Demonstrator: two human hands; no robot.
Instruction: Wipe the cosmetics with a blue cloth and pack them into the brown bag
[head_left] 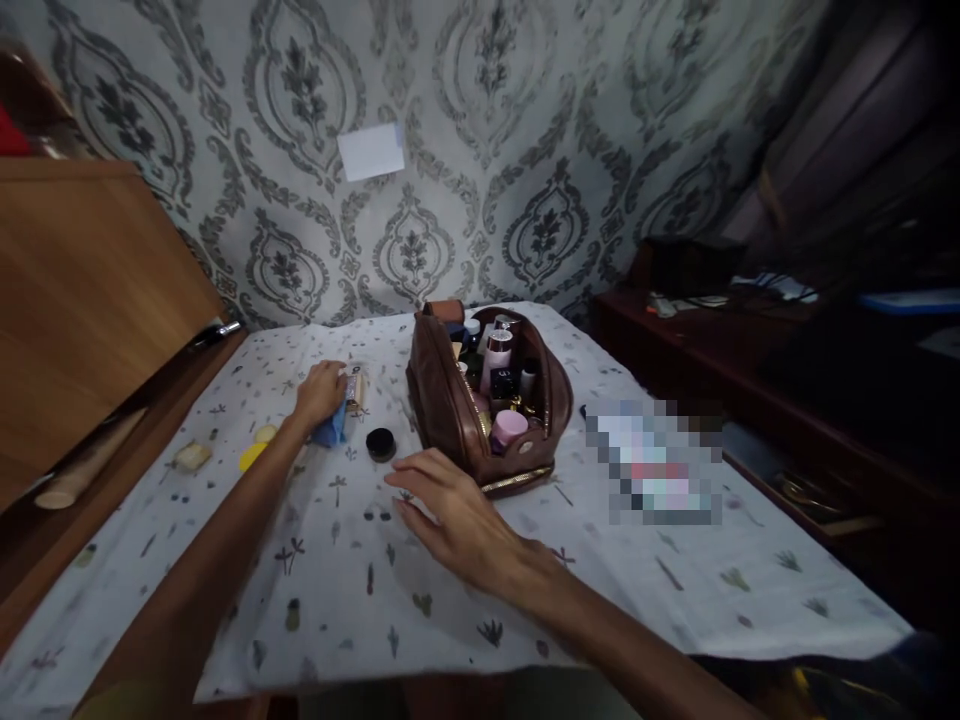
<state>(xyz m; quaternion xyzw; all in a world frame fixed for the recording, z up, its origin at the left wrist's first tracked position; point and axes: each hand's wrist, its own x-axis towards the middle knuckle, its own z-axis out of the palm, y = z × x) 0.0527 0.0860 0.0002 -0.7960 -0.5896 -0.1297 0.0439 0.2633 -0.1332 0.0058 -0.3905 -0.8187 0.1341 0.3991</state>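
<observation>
The left hand (321,392) curls around a blue packet (331,430), a small box (355,388) at its fingertips. The right hand (457,515), fingers spread, is nearer the black jar (381,444), just beyond its fingertips

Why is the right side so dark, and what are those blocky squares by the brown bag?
Head view: light falls on the white cloth and brown bag, the low cabinet at right sits in shadow and looks smeared; the blocky patch is pixelated, hiding what lies there; edges bend from the wide lens.
</observation>
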